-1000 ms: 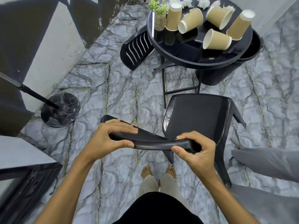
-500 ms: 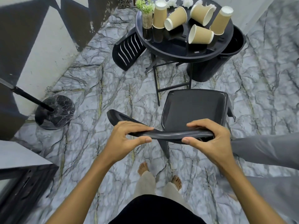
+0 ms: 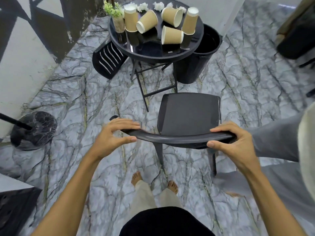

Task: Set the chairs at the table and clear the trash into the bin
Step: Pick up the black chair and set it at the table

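Observation:
I hold a black plastic chair (image 3: pixel 188 113) by the top of its backrest, its seat facing the table. My left hand (image 3: pixel 112 135) grips the left end of the backrest and my right hand (image 3: pixel 230 143) grips the right end. Ahead stands a round black table (image 3: pixel 153 51) with several brown paper cups (image 3: pixel 171 35), some lying on their sides, and crumpled white tissues (image 3: pixel 157 5) at its far edge. A black bin (image 3: pixel 196 65) stands right of the table, partly under its rim. A second black chair (image 3: pixel 107 60) lies tipped over left of the table.
A small potted plant (image 3: pixel 115 17) stands on the table's left edge. A round marble stand base (image 3: pixel 34 131) with a black pole sits on the floor at left. Grey fabric furniture (image 3: pixel 281 142) is close at right. A wall runs along the left.
The chair has swung round so its backrest is now level in front of me and its seat squarely faces the table. Both hands kept their grip.

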